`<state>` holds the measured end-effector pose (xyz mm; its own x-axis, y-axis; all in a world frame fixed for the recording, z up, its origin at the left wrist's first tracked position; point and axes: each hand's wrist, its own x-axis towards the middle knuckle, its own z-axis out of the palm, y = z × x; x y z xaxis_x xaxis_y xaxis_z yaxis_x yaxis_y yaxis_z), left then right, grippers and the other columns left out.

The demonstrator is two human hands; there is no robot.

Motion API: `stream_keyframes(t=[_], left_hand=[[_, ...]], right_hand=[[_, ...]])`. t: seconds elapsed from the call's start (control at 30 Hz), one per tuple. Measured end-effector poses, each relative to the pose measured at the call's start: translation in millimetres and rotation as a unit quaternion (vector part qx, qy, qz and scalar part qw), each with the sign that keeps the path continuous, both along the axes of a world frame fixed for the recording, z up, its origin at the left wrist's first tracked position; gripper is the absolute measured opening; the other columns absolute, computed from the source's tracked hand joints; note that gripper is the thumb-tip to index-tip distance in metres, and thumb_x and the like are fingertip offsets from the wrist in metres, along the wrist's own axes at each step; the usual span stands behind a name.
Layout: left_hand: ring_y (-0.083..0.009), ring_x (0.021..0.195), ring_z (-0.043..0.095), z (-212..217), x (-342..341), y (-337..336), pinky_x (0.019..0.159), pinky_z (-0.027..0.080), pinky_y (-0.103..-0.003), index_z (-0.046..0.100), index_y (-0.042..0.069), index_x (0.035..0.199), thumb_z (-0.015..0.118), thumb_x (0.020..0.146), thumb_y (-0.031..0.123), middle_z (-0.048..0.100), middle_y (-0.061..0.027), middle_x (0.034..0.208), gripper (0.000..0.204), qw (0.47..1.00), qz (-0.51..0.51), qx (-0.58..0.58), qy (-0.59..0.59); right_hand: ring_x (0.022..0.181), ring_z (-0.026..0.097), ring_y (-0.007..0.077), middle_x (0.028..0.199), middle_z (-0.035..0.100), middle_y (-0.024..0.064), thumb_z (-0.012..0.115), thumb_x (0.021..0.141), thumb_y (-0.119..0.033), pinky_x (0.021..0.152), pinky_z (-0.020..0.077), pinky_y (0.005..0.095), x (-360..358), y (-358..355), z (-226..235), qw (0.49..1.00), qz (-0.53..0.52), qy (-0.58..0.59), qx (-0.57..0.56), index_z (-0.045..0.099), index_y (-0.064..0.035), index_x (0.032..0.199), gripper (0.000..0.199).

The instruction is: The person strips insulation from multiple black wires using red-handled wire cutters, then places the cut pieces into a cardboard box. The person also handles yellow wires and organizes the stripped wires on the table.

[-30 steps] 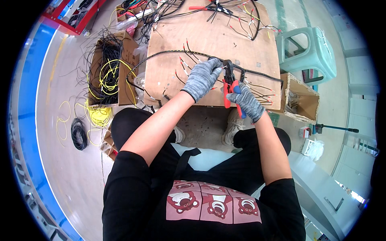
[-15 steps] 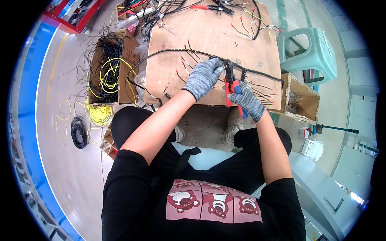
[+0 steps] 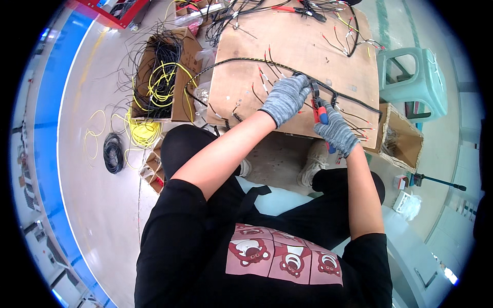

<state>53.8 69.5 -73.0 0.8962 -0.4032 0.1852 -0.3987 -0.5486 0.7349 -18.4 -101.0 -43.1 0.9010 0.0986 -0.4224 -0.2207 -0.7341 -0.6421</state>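
Observation:
A black wire harness runs across the near part of a wooden board, with thin black leads tipped red and white branching from it. My left hand, in a grey knit glove, is closed with its fingertips pinched on the harness. My right hand, gloved alike, is wrapped round pliers with red and blue handles. Their dark jaws point away from me, right beside my left fingertips. What lies between the jaws is too small to make out.
Another bundle of black wires and red-handled pliers lie at the board's far side. A cardboard box of black and yellow wires stands left, with wire coils on the floor. Right are a pale green stool and an open carton.
The whole view has shifted, so the scene sits farther right. The pliers' handles look closer together, and the jaws are nearer my left fingertips. My left hand keeps its grip on the harness.

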Motion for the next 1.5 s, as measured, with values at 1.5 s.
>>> stream_keyframes(t=[1.5], left_hand=[[-0.0251,0.105,0.05,-43,-63,75,0.089,0.041,-0.031,0.027,-0.001,0.135,0.052,0.087,0.009,0.044,-0.0194,0.126,0.056,0.92,0.257,-0.252,0.157]], right_hand=[[0.119,0.047,0.0314,0.127,0.046,0.0203,0.068,0.064,-0.017,0.104,0.0333,0.0417,-146,67,22,0.748,-0.177,0.104,0.631,0.031,0.0045,0.132,0.08]])
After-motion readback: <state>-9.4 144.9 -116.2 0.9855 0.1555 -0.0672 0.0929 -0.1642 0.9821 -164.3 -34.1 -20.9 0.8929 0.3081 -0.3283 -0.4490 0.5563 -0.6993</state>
